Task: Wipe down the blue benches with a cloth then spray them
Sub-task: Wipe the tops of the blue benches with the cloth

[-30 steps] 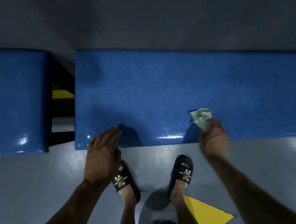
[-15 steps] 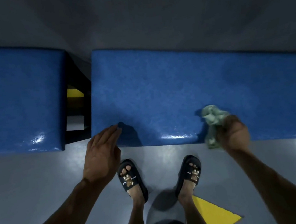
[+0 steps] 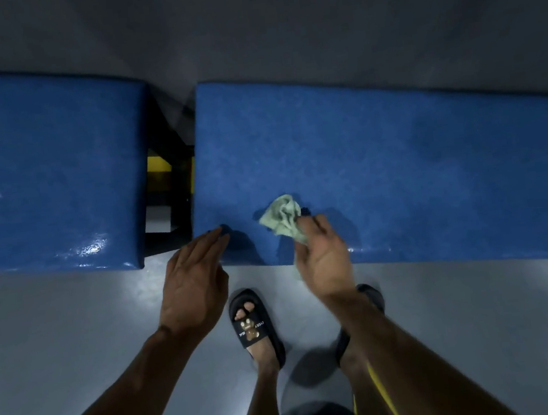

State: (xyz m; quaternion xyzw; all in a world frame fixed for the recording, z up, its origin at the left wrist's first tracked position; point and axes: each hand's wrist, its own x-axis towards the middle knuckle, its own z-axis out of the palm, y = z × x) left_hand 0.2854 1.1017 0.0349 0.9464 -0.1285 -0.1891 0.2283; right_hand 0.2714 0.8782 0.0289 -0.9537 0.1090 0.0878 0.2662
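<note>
Two blue benches stand side by side along a grey wall. The right bench (image 3: pixel 394 147) is in front of me, the left bench (image 3: pixel 47 184) beyond a narrow gap. My right hand (image 3: pixel 321 256) is closed on a crumpled pale green cloth (image 3: pixel 282 218) that presses on the right bench near its front left corner. My left hand (image 3: pixel 193 276) is flat with fingers together, its fingertips resting on that bench's front left edge. No spray bottle is in view.
The dark gap (image 3: pixel 169 191) between the benches shows black frame parts and yellow patches. The floor (image 3: pixel 77 346) is glossy grey. My feet in black slides (image 3: pixel 253 324) stand just in front of the right bench.
My right hand has swept the cloth leftward along the front of the right bench, from its front edge up onto the seat. The view has shifted left. My left hand has stayed on the edge.
</note>
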